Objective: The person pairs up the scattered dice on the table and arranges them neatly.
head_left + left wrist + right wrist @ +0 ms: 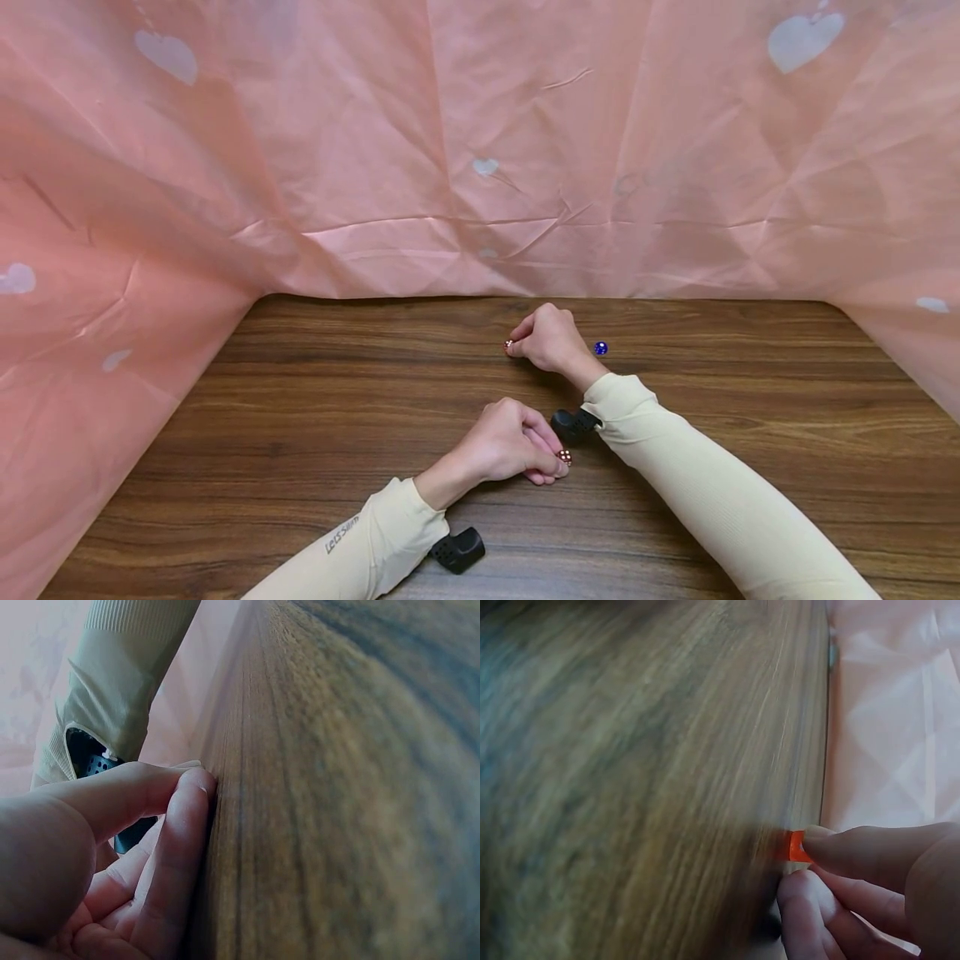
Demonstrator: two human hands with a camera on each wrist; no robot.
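Note:
My left hand (510, 446) is low over the near middle of the table, pinching a dark red die (565, 457) with light pips between thumb and fingers. In the left wrist view the fingertips (196, 780) are right at the wood and hide that die. Farther back, my right hand (551, 337) pinches a translucent orange-red die (796, 846) at the tabletop, the thumb on one face. A blue die (601, 347) with white pips lies just right of the right hand, apart from it.
The brown wood-grain table (337, 375) ends at a pink curtain (375, 150) with pale hearts, which hangs at the back and both sides. Black wrist cameras, one at the left cuff (457, 550) and one at the right cuff (573, 425), stick out near the tabletop.

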